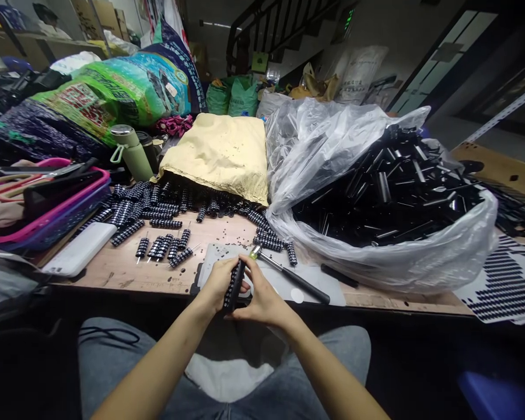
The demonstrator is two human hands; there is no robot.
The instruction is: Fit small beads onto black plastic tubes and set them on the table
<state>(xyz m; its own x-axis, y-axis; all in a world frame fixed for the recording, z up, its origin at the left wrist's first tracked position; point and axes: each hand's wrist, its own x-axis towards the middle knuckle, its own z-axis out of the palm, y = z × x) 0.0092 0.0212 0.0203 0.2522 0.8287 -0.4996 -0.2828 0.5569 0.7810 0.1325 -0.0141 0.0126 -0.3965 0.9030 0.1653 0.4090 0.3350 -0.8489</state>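
Observation:
My left hand [217, 281] is closed around a black piece dotted with white squares [229, 291], at the front edge of the table. Against it lies a smooth black tube [238, 283], which the fingers and thumb of my right hand [263, 290] grip at both ends. Whether the two pieces are joined, I cannot tell. A hammer [295, 279] with a black grip and metal shaft rests just beyond my right hand, its head near my fingertips. Beneath it is a pale grey sheet [339, 289]. Left of my hands stand several short dotted rollers [161, 247] with thin pins.
A pile of dotted rollers [131, 204] spreads before a yellow cloth sack [223, 151]. At right, a clear plastic bag [284, 204] is full of black tubes [382, 186]. One black tube [339, 275] lies before it. On the left are a white phone-like box [79, 249], pink basket [107, 173] and green flask [135, 154].

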